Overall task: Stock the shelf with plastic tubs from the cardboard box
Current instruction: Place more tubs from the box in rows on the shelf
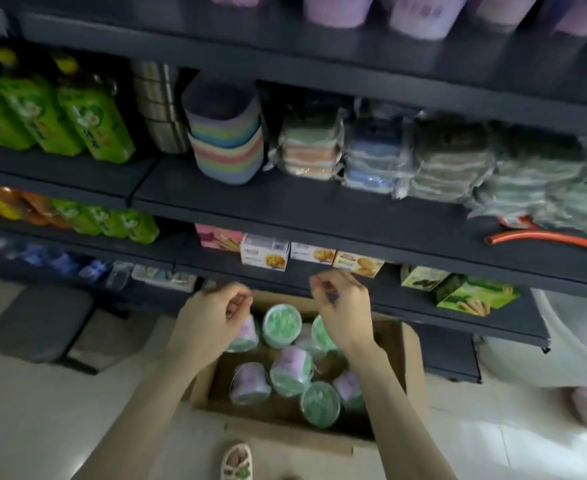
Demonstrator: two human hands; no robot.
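Note:
An open cardboard box [414, 355] stands on the floor in front of the dark shelf unit [320, 209]. Inside it lie several plastic tubs with green and lilac wrapping, some upright like the tub with the green lid [281, 325], others on their side like the lilac one [290, 370]. My left hand [212, 318] hovers over the box's far left corner, fingers loosely curled, holding nothing. My right hand [342, 308] hovers over the far right part, also loosely curled and empty. Lilac tubs [420, 12] line the top shelf.
Stacked pastel bowls [228, 147], wrapped cloth packs [371, 161] and an orange hose [545, 239] sit on the middle shelf. Biscuit boxes [266, 252] fill the shelf below. A grey stool [39, 323] stands on the left and a large white container [562, 341] on the right.

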